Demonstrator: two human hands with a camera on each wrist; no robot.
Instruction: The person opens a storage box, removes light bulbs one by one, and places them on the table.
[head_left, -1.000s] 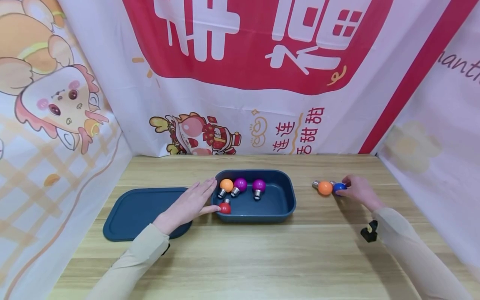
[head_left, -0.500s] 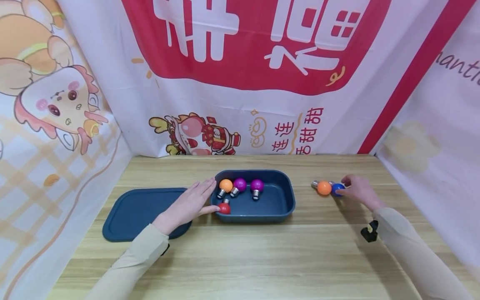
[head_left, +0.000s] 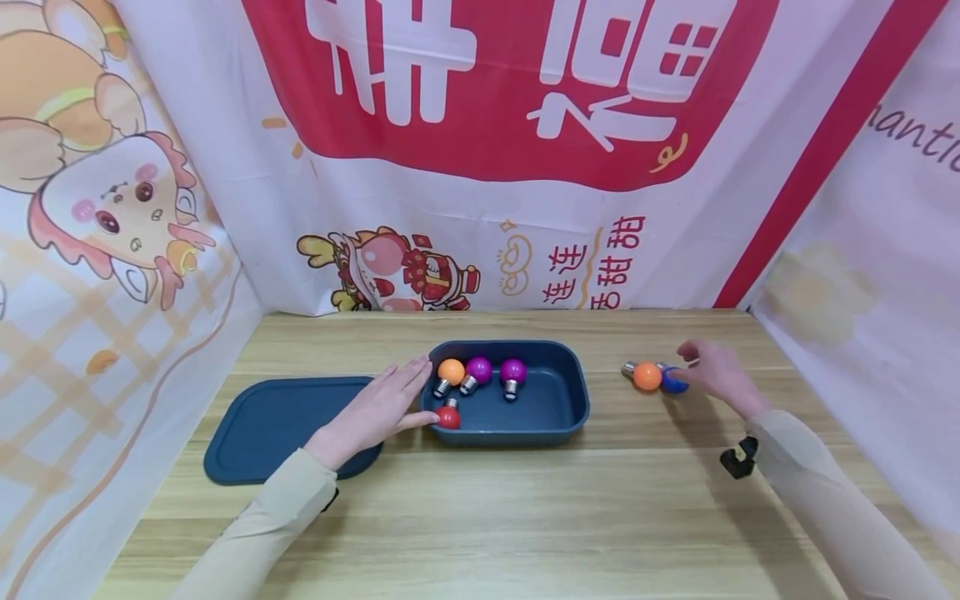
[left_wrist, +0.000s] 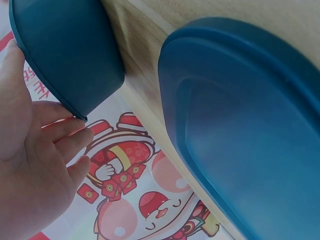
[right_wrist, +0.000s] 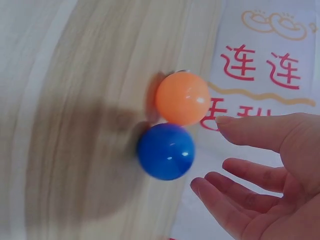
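A dark blue box (head_left: 551, 435) holds two purple bulbs, an orange bulb (head_left: 452, 371) and a red bulb (head_left: 448, 416), all toward its left part. My left hand (head_left: 382, 407) rests against the box's left end, fingers extended along the rim and thumb at the near corner; the left wrist view shows the fingertips touching the rim (left_wrist: 42, 82). On the table to the right, a blue bulb (right_wrist: 166, 151) lies touching another orange bulb (right_wrist: 183, 98). Beside the blue one is my right hand (right_wrist: 270, 175), its fingers loosely spread and a small gap between fingertips and bulb.
A flat dark blue lid (head_left: 288, 429) lies left of the box, partly beneath my left forearm in the head view. Printed cloth (head_left: 480, 167) walls the table at the back and both sides. Bare wood (head_left: 510, 525) stretches in front of the box.
The right hand's fingers have come away from the blue bulb, spreading and shifting slightly up. My left hand stays at the box, and the bulbs in it lie as before.
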